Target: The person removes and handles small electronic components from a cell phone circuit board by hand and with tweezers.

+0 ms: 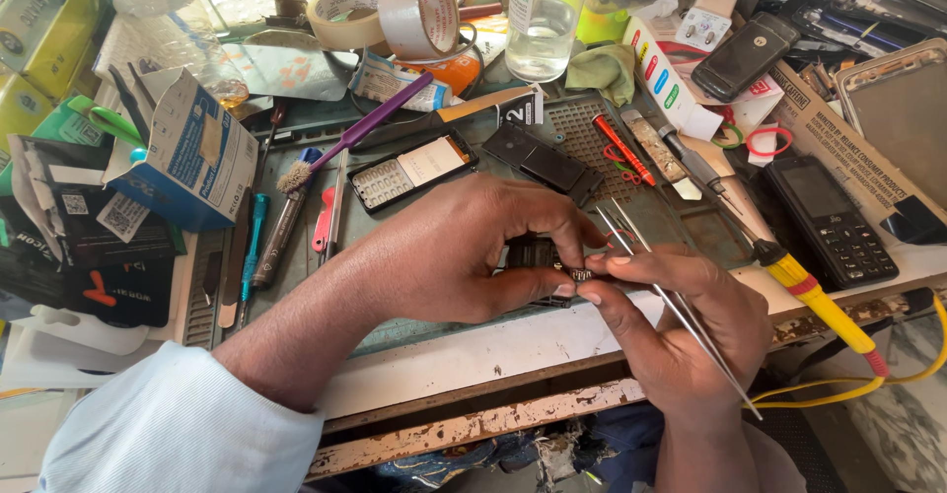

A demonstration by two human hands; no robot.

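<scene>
Fingers of the right hand (681, 325) gripping slim metal tweezers (671, 301), left hand (464, 246) pinching a small dark phone part (538, 256) near the workbench (493, 350) front edge, keypad phone (829, 219) at the right edge, tape rolls (395, 15) along the far edge.

tweezers (681, 311): shiny metal | bench edge (473, 424): rough, chipped painted wood | bottle (543, 20): clear plastic

Left hand (464, 251) curled, fingers pinched, right hand (681, 320) in pinching grip, fingertips of both meeting
</scene>
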